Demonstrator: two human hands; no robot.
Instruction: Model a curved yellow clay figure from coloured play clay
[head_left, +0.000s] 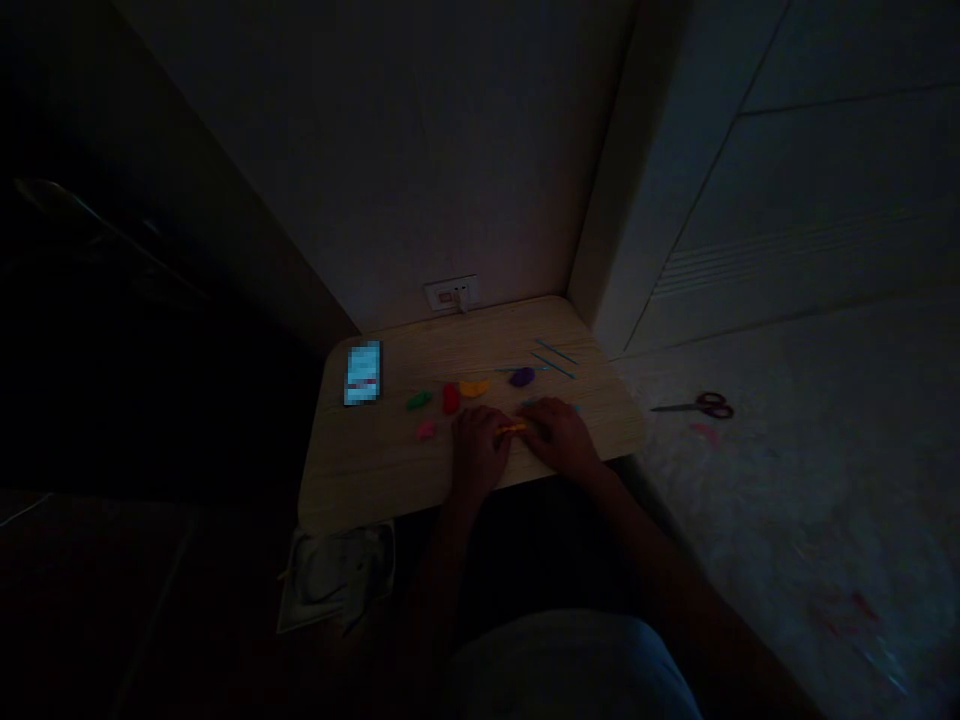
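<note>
The left hand is curled almost closed, the tips of its thumb and fingers on one end of an orange strip. The right hand, bent and partly closed, meets the other end, so the strip lies in the narrow gap between the two hands, low over the near part of the bench. The strip is thin, short and bright, with an uneven, slightly knobbly outline; both its ends are hidden by fingers, and its finer surface is too dim to read. Something blue pokes out just beyond the right fingers, mostly covered by that hand.

Left of the left hand sits a small pink lump. Just beyond that hand are a red lump and a yellow lump, with a green lump farther to the left. Beyond the right hand lies a purple lump beside thin blue sticks. Well left of the hands is a lit phone, its screen blurred into blocks. Off the bench, to the right hand's right, scissors rest on a pale floor covering. Farthest ahead of the hands, a wall socket holds a plug; the far left is lost in darkness.
</note>
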